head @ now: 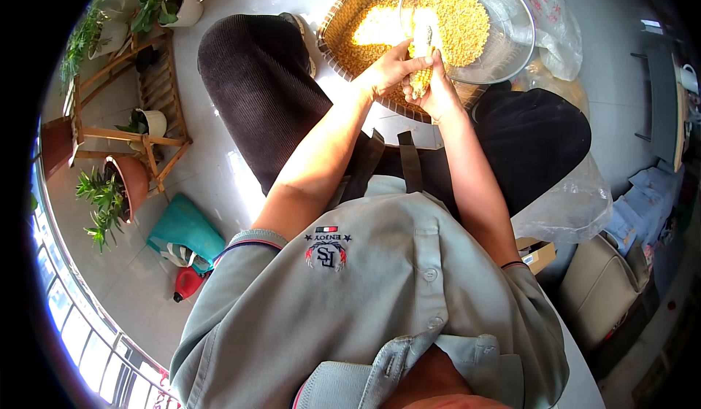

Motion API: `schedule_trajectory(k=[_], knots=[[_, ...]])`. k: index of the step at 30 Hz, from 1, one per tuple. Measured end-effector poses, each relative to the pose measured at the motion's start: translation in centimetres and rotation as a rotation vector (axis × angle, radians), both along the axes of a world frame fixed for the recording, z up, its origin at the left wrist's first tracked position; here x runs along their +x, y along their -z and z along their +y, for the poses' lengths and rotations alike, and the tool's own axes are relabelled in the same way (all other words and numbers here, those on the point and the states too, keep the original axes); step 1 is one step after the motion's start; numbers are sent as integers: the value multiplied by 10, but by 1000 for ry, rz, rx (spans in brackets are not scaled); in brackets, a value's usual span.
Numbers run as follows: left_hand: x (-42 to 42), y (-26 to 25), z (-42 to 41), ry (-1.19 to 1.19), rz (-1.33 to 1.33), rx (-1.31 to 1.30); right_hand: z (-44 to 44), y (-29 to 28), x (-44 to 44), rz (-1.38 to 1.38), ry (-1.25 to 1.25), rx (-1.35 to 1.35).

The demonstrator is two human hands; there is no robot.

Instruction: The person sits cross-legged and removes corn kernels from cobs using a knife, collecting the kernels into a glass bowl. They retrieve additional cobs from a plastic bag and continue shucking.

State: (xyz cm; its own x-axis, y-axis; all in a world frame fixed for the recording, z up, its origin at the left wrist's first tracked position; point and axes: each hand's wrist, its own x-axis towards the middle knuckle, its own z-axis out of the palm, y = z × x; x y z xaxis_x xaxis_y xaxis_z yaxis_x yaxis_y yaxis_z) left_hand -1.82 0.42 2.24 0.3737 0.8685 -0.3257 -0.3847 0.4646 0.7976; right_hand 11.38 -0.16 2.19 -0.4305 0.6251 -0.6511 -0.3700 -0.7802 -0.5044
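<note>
My left hand (390, 71) and my right hand (440, 96) both grip one corn cob (420, 82), held upright between my knees. Yellow kernels cover its lower part, while the upper part looks partly stripped in the glare. My left thumb presses across the cob, and my right thumb lies along its side. Under and beyond the hands sits a woven basket (335, 5) with loose kernels (364, 59) in it. A round, see-through bowl (512, 53) rests over the basket's right side, holding a heap of kernels (463, 23).
A clear plastic bag (564, 42) lies right of the bowl; another plastic sheet (569, 206) is by my right thigh. To the left stand a wooden plant rack (131, 134), a terracotta pot (131, 184) and a teal bag (189, 228). A beige box-like seat (597, 288) is at right.
</note>
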Motion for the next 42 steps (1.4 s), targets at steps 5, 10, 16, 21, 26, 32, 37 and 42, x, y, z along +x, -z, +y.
schedule_trajectory(k=[5,10,16,21,26,32,37,42], knots=[[-1,13,1,37,-19,98,-1,-5,-3,-107,2,-20],[0,11,1,69,33,124,-1,-5,2,-101,1,-18],[5,5,-1,58,6,81,0,-6,1,-47,17,-20],[0,-5,-3,143,94,106,0,-5,2,-101,6,-26],[5,8,0,66,114,159,0,-2,3,-97,11,-21],[-2,8,2,124,-128,-6,1,-2,7,-25,-15,-25],[-6,11,5,220,-52,147,2,-3,5,-51,-15,-9],[-5,10,7,226,175,137,1,-2,5,-71,-13,-22]])
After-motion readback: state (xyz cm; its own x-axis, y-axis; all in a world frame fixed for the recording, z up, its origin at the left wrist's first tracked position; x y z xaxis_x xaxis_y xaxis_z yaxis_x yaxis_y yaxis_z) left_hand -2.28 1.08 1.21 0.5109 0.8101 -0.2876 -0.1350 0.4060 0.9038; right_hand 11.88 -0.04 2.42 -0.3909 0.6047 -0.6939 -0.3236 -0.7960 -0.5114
